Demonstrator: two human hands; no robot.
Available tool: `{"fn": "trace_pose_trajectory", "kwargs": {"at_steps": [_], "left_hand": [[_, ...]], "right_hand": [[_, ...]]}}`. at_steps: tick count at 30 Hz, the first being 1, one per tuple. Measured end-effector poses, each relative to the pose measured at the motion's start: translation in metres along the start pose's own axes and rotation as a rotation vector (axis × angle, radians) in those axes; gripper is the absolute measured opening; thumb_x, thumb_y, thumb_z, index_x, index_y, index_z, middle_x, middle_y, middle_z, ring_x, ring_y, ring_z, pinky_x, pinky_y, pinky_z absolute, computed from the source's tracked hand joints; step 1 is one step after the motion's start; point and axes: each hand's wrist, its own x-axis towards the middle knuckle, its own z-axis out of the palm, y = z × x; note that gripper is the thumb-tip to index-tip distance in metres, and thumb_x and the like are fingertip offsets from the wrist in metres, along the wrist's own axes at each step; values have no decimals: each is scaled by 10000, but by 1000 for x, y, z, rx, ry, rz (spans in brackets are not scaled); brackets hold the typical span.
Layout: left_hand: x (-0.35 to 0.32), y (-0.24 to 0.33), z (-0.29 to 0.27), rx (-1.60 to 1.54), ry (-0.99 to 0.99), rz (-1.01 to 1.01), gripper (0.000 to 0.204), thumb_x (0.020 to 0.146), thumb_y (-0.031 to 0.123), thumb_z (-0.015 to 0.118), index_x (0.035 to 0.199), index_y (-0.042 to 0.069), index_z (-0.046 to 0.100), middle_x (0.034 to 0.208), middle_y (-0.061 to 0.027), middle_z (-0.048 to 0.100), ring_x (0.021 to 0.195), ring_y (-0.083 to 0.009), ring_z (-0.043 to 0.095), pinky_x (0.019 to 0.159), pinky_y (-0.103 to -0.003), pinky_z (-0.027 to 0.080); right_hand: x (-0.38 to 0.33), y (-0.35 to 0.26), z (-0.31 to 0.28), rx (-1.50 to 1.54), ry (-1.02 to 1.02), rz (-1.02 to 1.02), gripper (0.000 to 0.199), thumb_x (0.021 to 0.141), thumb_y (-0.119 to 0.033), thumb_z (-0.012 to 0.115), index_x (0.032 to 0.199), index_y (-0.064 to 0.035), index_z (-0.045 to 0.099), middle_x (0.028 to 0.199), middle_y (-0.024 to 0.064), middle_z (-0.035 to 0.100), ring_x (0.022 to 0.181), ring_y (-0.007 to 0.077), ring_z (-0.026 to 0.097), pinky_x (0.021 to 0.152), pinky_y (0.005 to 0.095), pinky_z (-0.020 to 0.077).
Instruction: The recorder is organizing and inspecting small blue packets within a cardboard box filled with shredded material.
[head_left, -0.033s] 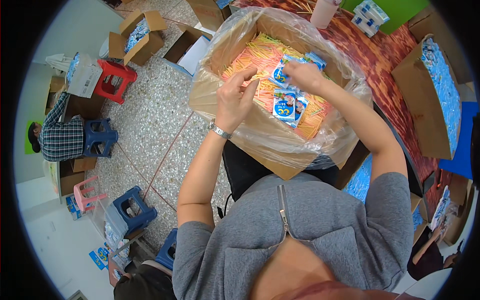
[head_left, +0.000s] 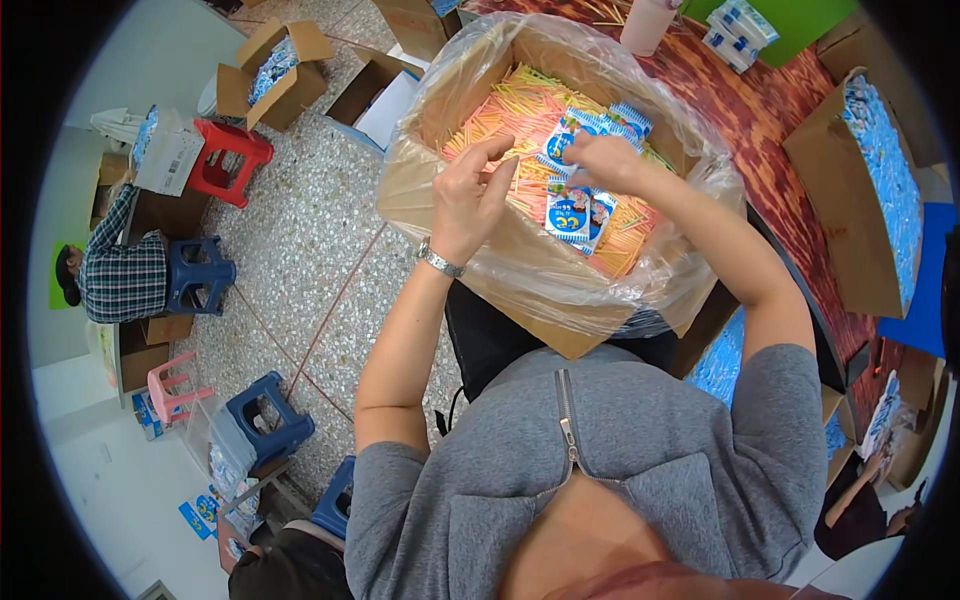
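A cardboard box lined with a clear plastic bag [head_left: 420, 185] stands before me, holding many thin pink, yellow and orange sticks [head_left: 500, 112]. Several small blue-and-white packets lie on the sticks. Among them are a front packet [head_left: 567, 212] and a back packet [head_left: 628, 120]. My left hand [head_left: 468, 200], with a metal watch on its wrist, hovers over the box's left side, its thumb and forefinger apart. Fingers drawn together, my right hand [head_left: 603, 163] is over the packets and partly covers one packet [head_left: 560, 138]. Anything between its fingertips is hidden.
A red-patterned table [head_left: 720, 110] carries a pink bottle [head_left: 648, 28] and stacked small packs [head_left: 740, 35]. At right, a carton [head_left: 850, 200] holds blue packets. Stools, including a red stool [head_left: 228, 162], and open boxes stand on the left floor. A seated person [head_left: 125, 275] works far left.
My right hand has shifted slightly toward me, uncovering more of the packets behind it. My left hand stays in place.
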Motion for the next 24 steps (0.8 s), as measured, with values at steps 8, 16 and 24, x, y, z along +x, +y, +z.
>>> {"fn": "trace_pose_trajectory", "kwargs": {"at_steps": [8, 16, 24], "left_hand": [[-1, 2, 7, -12, -29, 25, 180, 841, 68, 669, 1005, -8, 668, 945, -139, 691, 784, -212, 689, 635, -287, 563], [-3, -2, 11, -3, -60, -3, 190, 848, 81, 663, 1015, -11, 667, 944, -146, 689, 774, -223, 685, 628, -294, 563], [-2, -1, 18, 33, -195, -62, 246, 864, 125, 678, 1061, -19, 659, 965, -127, 705, 809, -156, 689, 686, -271, 561]], "right_hand": [[-6, -2, 24, -56, -60, 48, 353, 756, -379, 723, 939, -89, 639, 955, 124, 601, 941, 318, 606, 720, 469, 506], [-15, -12, 5, -7, -26, 104, 201, 861, -278, 608, 963, -107, 632, 648, 118, 613, 667, 344, 643, 603, 484, 499], [-33, 0, -13, -199, 300, -274, 125, 814, -190, 595, 922, -131, 620, 984, 18, 628, 960, 238, 602, 742, 364, 503]]}}
